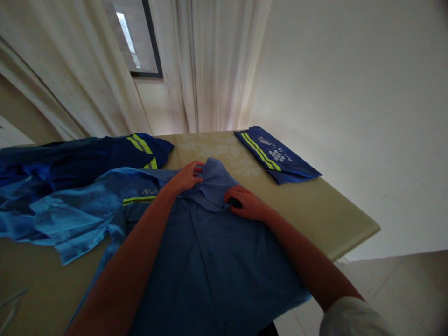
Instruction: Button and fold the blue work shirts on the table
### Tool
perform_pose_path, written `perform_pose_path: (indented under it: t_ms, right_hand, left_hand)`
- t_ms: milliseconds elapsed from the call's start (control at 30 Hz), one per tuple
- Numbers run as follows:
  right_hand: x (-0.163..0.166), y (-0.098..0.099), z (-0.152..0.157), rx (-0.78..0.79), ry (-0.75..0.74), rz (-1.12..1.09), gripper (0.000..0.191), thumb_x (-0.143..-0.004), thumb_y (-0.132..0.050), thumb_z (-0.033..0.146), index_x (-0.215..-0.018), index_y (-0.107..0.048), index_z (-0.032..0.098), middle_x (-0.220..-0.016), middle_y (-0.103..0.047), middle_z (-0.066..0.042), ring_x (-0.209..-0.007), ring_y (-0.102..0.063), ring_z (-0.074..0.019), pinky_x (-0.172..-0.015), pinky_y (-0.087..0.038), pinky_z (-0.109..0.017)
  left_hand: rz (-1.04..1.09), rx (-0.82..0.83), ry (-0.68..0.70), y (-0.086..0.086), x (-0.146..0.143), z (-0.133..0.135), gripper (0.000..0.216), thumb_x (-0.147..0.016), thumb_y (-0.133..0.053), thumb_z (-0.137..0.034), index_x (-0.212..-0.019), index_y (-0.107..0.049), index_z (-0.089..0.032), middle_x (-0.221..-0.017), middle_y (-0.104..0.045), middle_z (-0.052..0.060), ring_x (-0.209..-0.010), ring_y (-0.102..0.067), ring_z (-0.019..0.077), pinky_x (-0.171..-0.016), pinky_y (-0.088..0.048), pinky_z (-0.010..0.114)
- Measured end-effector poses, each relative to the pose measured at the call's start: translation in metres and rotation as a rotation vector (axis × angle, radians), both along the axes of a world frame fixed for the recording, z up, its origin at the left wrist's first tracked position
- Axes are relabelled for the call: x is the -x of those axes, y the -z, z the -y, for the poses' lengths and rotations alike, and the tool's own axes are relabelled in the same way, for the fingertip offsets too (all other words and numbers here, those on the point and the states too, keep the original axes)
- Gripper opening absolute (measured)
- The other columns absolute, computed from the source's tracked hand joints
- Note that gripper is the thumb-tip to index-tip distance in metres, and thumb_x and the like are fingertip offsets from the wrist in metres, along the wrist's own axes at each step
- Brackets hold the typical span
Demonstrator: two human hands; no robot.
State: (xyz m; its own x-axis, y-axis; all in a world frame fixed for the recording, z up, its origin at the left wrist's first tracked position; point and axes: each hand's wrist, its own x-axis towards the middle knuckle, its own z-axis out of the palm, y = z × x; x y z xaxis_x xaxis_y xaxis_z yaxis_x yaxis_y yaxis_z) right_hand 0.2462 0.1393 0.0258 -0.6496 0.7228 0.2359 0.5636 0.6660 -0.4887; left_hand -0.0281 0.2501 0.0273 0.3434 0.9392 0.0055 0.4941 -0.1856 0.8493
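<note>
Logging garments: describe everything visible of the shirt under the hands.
The shirt is blue, thin-looking cloth, with a collar, a button front and, on the chest, a yellow-green stripe below partly hidden pale lettering. It lies front up, creased, on the table beside a navy garment, its lower right part reaching past the edge. Left hand and right hand touch its collar.

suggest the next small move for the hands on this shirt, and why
Perhaps smooth the collar flat: it looks rumpled and partly raised, with the left hand and right hand at its two sides, while the shirt has its buttons facing up.
</note>
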Motion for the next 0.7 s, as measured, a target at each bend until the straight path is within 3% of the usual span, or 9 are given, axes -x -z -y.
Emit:
perform_pose_path:
  t_ms: [100, 167, 267, 367, 433, 600, 700]
  right_hand:
    - [-0.001, -0.003, 0.001, 0.002, -0.025, 0.02, 0.043, -0.09, -0.076, 0.033, -0.131, -0.066, 0.022, -0.119, -0.069, -0.009, -0.112, -0.062, -0.0253, -0.103, -0.048, -0.041]
    - [0.002, -0.003, 0.003, -0.008, -0.038, 0.045, 0.045, -0.091, -0.077, 0.044, -0.13, -0.069, 0.023, -0.116, -0.069, -0.009, -0.109, -0.063, -0.0253, -0.103, -0.047, -0.041]
    - [0.008, -0.002, 0.005, -0.009, -0.013, 0.031, 0.038, -0.095, -0.072, 0.051, -0.121, -0.074, 0.022, -0.109, -0.069, -0.008, -0.106, -0.064, -0.0244, -0.1, -0.048, -0.039]
    - [0.013, 0.001, 0.007, -0.008, 0.084, -0.006, 0.036, -0.1, -0.064, 0.051, -0.114, -0.074, 0.019, -0.107, -0.07, -0.009, -0.103, -0.064, -0.0237, -0.096, -0.048, -0.037]
    - [0.015, 0.002, 0.007, -0.018, 0.152, -0.01, 0.037, -0.098, -0.065, 0.052, -0.11, -0.073, 0.018, -0.106, -0.071, -0.009, -0.1, -0.064, -0.0239, -0.095, -0.048, -0.037]
    - [0.018, 0.004, 0.008, 0.035, 0.207, -0.09, 0.037, -0.103, -0.056, 0.053, -0.097, -0.071, 0.019, -0.096, -0.07, -0.006, -0.093, -0.064, -0.0215, -0.09, -0.048, -0.035]
    - [0.022, 0.007, 0.008, 0.017, 0.269, -0.091, 0.038, -0.096, -0.066, 0.058, -0.095, -0.069, 0.02, -0.092, -0.069, -0.005, -0.09, -0.063, -0.0215, -0.087, -0.047, -0.035]
  left_hand:
    - [-0.109, -0.088, 0.068, -0.013, 0.006, 0.006, 0.076, -0.068, -0.084, -0.043, -0.136, -0.058, -0.02, -0.141, -0.059, 0.018, -0.119, -0.064, 0.0321, -0.098, -0.054, 0.046]
    - [-0.304, -0.219, 0.175, -0.023, 0.007, 0.011, 0.07, -0.06, -0.089, -0.047, -0.123, -0.068, -0.024, -0.137, -0.06, 0.014, -0.124, -0.059, 0.0351, -0.106, -0.049, 0.049]
    - [-0.52, -0.264, 0.329, -0.034, 0.007, 0.017, 0.044, -0.055, -0.09, -0.04, -0.096, -0.078, -0.027, -0.114, -0.069, 0.008, -0.116, -0.06, 0.0347, -0.106, -0.046, 0.046]
    - [-0.519, -0.167, 0.36, -0.039, 0.006, 0.017, 0.019, -0.063, -0.082, -0.035, -0.08, -0.079, -0.027, -0.092, -0.073, 0.005, -0.096, -0.066, 0.0282, -0.093, -0.05, 0.037]
    - [-0.467, -0.123, 0.385, -0.042, 0.008, 0.016, 0.013, -0.07, -0.077, -0.034, -0.079, -0.08, -0.026, -0.088, -0.075, 0.004, -0.089, -0.068, 0.025, -0.088, -0.05, 0.034]
    - [-0.508, -0.047, 0.487, -0.061, 0.016, 0.017, 0.025, -0.075, -0.074, -0.034, -0.095, -0.082, -0.022, -0.093, -0.078, 0.004, -0.087, -0.07, 0.0222, -0.083, -0.051, 0.031]
    - [-0.552, -0.037, 0.518, -0.07, 0.017, 0.022, 0.025, -0.075, -0.074, -0.032, -0.096, -0.081, -0.02, -0.093, -0.078, 0.004, -0.087, -0.069, 0.0211, -0.08, -0.051, 0.029]
